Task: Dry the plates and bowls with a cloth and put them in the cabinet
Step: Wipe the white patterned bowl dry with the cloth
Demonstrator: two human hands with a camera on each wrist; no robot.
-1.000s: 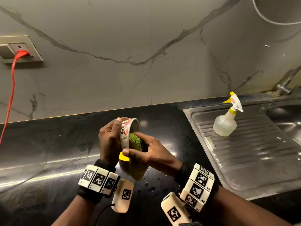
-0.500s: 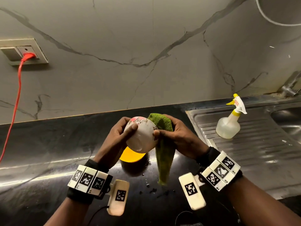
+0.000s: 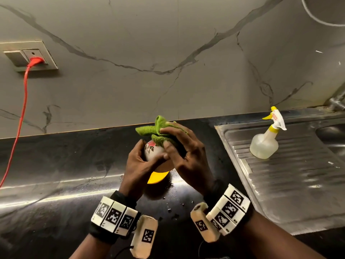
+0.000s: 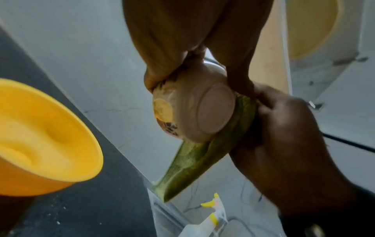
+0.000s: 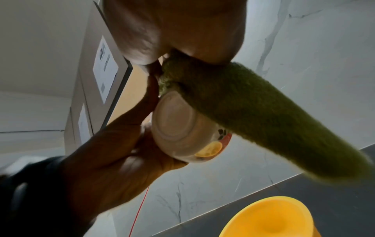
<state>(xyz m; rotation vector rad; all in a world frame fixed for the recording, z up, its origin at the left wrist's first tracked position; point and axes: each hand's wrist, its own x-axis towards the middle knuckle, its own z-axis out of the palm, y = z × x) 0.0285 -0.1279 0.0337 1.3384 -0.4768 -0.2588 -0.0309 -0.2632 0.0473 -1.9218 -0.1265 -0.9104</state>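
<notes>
The fingers of the left hand (image 3: 139, 163) curl around one small white bowl (image 3: 154, 151) with flowers on it and hold it up over the black counter (image 3: 56, 165). The right hand (image 3: 186, 156) grips one green cloth (image 3: 158, 128) and presses it on the bowl. One yellow bowl (image 3: 156, 177) sits on the counter under the hands. One spray bottle (image 3: 265, 141) stands on the sink's metal tray (image 3: 289, 184).

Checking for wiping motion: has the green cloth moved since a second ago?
Yes. The cloth has risen from inside the bowl to over its top, nearer the wall edge.
</notes>
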